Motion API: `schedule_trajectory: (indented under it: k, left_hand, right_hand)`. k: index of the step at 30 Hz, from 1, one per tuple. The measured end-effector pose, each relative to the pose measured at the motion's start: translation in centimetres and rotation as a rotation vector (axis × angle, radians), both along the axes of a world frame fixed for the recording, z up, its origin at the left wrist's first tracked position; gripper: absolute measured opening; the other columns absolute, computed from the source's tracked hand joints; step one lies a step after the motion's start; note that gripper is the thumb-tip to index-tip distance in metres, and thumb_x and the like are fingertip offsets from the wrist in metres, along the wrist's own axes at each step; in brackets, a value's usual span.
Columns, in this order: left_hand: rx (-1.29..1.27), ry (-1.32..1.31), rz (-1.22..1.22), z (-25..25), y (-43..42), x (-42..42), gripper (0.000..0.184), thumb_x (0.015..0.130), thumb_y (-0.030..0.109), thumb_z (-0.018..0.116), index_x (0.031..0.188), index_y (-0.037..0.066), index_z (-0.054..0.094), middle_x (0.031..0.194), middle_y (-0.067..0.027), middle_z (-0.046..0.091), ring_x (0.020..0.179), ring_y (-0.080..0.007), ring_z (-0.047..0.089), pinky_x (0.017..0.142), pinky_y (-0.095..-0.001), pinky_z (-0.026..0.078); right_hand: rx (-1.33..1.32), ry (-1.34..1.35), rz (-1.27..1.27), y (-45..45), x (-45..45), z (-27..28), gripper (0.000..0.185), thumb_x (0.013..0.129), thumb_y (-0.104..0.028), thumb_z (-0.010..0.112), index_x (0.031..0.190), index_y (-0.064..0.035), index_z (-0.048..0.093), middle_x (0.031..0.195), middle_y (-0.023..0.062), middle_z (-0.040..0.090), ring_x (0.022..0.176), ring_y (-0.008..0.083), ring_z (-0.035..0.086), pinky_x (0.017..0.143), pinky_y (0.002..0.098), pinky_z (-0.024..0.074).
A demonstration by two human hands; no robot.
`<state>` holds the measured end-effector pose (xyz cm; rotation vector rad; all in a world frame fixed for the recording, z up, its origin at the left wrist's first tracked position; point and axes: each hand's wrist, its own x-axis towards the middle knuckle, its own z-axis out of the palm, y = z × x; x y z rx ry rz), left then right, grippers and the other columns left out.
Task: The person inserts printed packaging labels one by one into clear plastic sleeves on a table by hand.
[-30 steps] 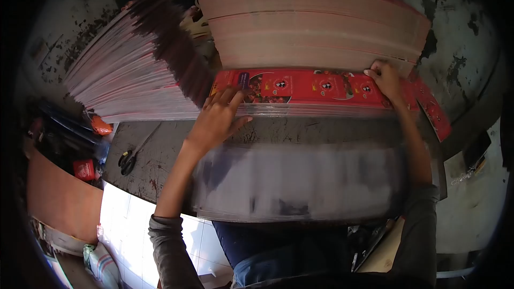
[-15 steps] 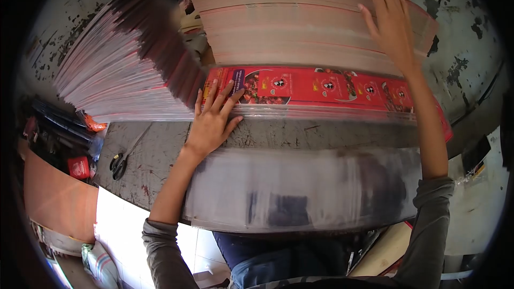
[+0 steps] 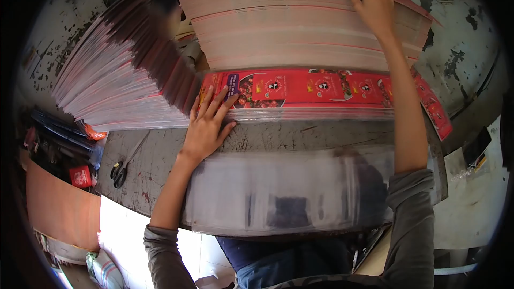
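Observation:
My left hand [image 3: 206, 128] lies with fingers spread on the left end of a long red printed sheet [image 3: 300, 88] with food pictures, which sits on a pile with clear plastic edges. Behind it rises a tall stack of printed card sheets [image 3: 300, 27], pale on the side and red on top. My right hand [image 3: 375, 8] reaches to the top edge of this stack; its fingers are bent over the edge, with the thumb apart from them. In front of me lies a pile of clear plastic sleeves [image 3: 284, 192].
A large fanned pile of plastic-edged sheets [image 3: 101, 80] leans at the left. Scissors [image 3: 119, 174] lie on the dark worn table [image 3: 155, 152]. A red strip [image 3: 435, 107] sticks out at the right. A small red box [image 3: 80, 176] is at the far left.
My right hand has moved left and its fingers have bent onto the stack's top edge. My left hand stays on the red sheet. The view has shifted slightly.

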<state>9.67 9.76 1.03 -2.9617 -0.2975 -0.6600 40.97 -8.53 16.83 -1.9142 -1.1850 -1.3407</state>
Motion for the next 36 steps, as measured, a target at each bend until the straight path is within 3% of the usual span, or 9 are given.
schedule_trajectory:
  k: [5,7,13,17,19,23,25,31,36]
  left_hand:
    - [0.006,0.002,-0.005,0.0,0.0,-0.1,0.058,0.083,0.026,0.060,0.135,0.019,0.037,0.143,-0.0067,0.029,0.133,-0.0293,0.023,0.108,-0.0481,0.018]
    - [0.012,-0.011,-0.005,-0.1,0.0,-0.1,0.057,0.083,0.029,0.059,0.135,0.022,0.037,0.142,-0.0068,0.030,0.132,-0.0288,0.025,0.107,-0.0489,0.019]
    - [-0.136,-0.173,-0.086,-0.1,0.6,0.1,0.061,0.087,0.038,0.053,0.136,0.007,0.033,0.137,-0.0138,0.037,0.129,-0.0316,0.032,0.107,-0.0451,0.022]
    - [-1.760,-0.694,-0.402,2.6,-0.9,-1.0,0.083,0.086,0.067,0.026,0.137,0.001,0.025,0.135,-0.0196,0.038,0.123,-0.0330,0.041,0.103,-0.0461,0.033]
    - [-2.057,-0.590,-0.825,2.4,-0.1,-2.1,0.084,0.086,0.067,0.026,0.135,-0.001,0.028,0.130,-0.0192,0.044,0.117,-0.0314,0.048,0.098,-0.0446,0.040]
    - [-2.115,-0.528,-0.702,2.6,-1.7,-2.4,0.076,0.089,0.062,0.028,0.130,-0.001,0.036,0.116,-0.0176,0.056,0.101,-0.0252,0.060,0.087,-0.0397,0.050]
    - [-1.896,-0.468,-0.315,2.0,-1.6,-2.2,0.069,0.091,0.057,0.030,0.127,-0.001,0.038,0.115,-0.0159,0.056,0.101,-0.0217,0.060,0.086,-0.0383,0.051]
    - [-1.885,-0.534,-0.164,1.8,-2.8,-1.2,0.068,0.090,0.058,0.029,0.129,0.003,0.038,0.114,-0.0115,0.055,0.100,-0.0158,0.059,0.079,-0.0312,0.054]
    - [-1.889,-0.458,-0.312,1.8,-1.7,-1.7,0.073,0.088,0.063,0.030,0.128,0.003,0.040,0.117,-0.0100,0.056,0.100,-0.0164,0.059,0.085,-0.0325,0.050]
  right_hand:
    - [-0.031,-0.005,-0.299,0.3,-1.3,-1.6,0.033,0.077,-0.020,0.062,0.109,-0.0102,0.057,0.103,0.0091,0.055,0.101,0.0267,0.049,0.083,0.0453,0.0358]
    - [-0.214,-0.161,-0.356,0.0,-0.8,-3.2,0.062,0.074,-0.005,0.059,0.130,-0.0276,0.045,0.115,0.0073,0.051,0.096,0.0262,0.053,0.078,0.0381,0.0477]
    - [-0.176,-0.290,-0.311,-4.3,-3.0,-7.0,0.068,0.076,-0.002,0.054,0.134,-0.0336,0.039,0.108,0.0130,0.050,0.095,0.0264,0.054,0.075,0.0359,0.0487]
    - [-0.252,-0.227,-0.210,-8.4,-5.0,-10.1,0.062,0.078,-0.004,0.052,0.132,-0.0334,0.043,0.115,0.0135,0.049,0.097,0.0255,0.052,0.080,0.0383,0.0463]
    - [-0.329,-0.297,-0.166,-10.2,-5.9,-12.1,0.057,0.079,-0.006,0.051,0.129,-0.0338,0.047,0.126,0.0142,0.045,0.103,0.0253,0.049,0.089,0.0418,0.0405]
    - [-0.372,-0.353,-0.039,-11.4,-7.3,-14.3,0.054,0.079,-0.007,0.052,0.127,-0.0322,0.050,0.131,0.0137,0.041,0.106,0.0248,0.045,0.095,0.0435,0.0345]
    - [-0.609,-0.370,0.096,-11.6,-7.9,-13.5,0.042,0.085,-0.027,0.051,0.127,-0.0288,0.050,0.136,0.0160,0.036,0.113,0.0296,0.043,0.099,0.0499,0.0285]
    - [-0.564,0.017,0.301,-10.8,-8.0,-13.4,0.069,0.077,-0.069,0.037,0.129,-0.0257,0.048,0.142,0.0194,0.026,0.125,0.0372,0.032,0.102,0.0596,0.0132]
    - [-0.437,0.180,0.210,-11.5,-7.0,-13.3,0.074,0.074,-0.036,0.064,0.135,-0.0066,0.035,0.125,0.0167,0.041,0.117,0.0304,0.039,0.104,0.0533,0.0176]
